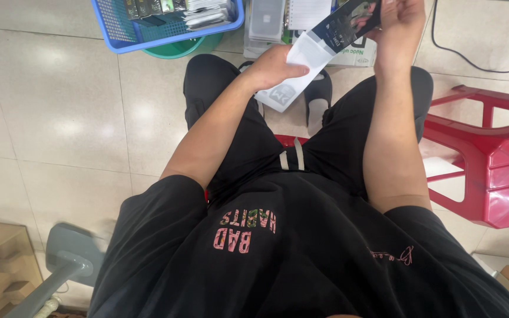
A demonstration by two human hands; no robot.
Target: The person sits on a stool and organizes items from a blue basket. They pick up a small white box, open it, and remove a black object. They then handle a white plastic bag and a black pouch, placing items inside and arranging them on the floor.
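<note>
I sit in black clothes and look down at my lap. My left hand grips the lower, white end of a long flat packet. My right hand holds the packet's upper, dark printed end near the top edge of the head view. The packet slants between the two hands, above my knees and black sandals.
A blue plastic basket with several packets stands over a green tub at the top left. White boxes lie ahead of my feet. A red plastic stool stands at the right. A black cable crosses the tiled floor.
</note>
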